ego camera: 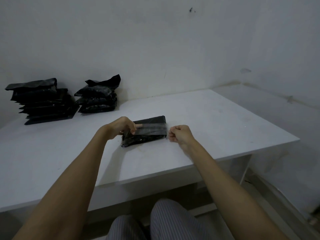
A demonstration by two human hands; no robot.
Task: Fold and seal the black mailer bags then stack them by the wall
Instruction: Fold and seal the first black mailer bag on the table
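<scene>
Down at the bottom edge of the frame, striped trousers [166, 222] show under the near edge of the white table [216, 122], and two bare forearms reach up from the lower corners toward the middle of the picture.

At centre frame, there's the black mailer bag [147, 134], lying flat on the tabletop, folded into a compact packet with its long side running left to right. Across its top runs a pale, translucent strip [152, 129], blurred, stretching from one hand to the other.

The left hand [121, 127] sits on the bag's left end, fingers curled over that edge, with one finger laid straight along the strip, pressing it onto the bag. The right hand [180, 134] is just off the bag's right end, resting above the table, fingers curled tight into the palm, thumb and forefinger pinched together right at the strip's blurred end; whether they truly grip it I cannot tell.

Further back, upper left of the frame, two stacks of black bags stand against the wall [173, 49]: the left stack [43, 101] taller and wider, the right stack [98, 97] just beside it, its top bag with a flap sticking up.
</scene>
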